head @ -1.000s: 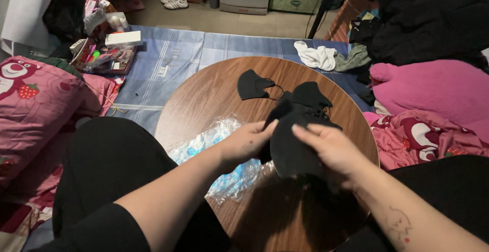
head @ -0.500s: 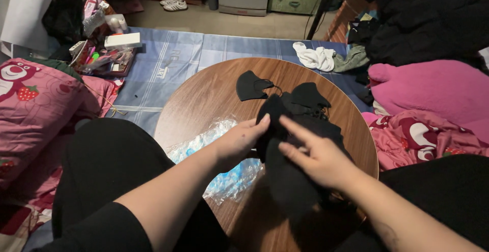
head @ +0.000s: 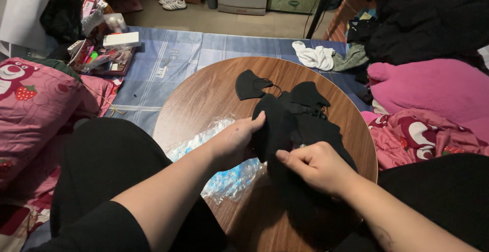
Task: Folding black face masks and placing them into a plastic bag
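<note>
You are sorting a heap of black face masks (head: 305,129) on the round wooden table (head: 204,99). Your right hand (head: 318,166) curls shut, pinching one mask's edge. Your left hand (head: 238,141) grips the same mask, fingers bent around it. Next you need a gentle pull to free it. One mask (head: 250,85) lies apart, farther back.

The round surface (head: 204,94) is wood-grain, smooth with a soft sheen. On it, the black masks (head: 285,124) look like matt, soft cloth. At its near-left edge lies a crinkled, glossy clear plastic bag (head: 224,180).
</note>
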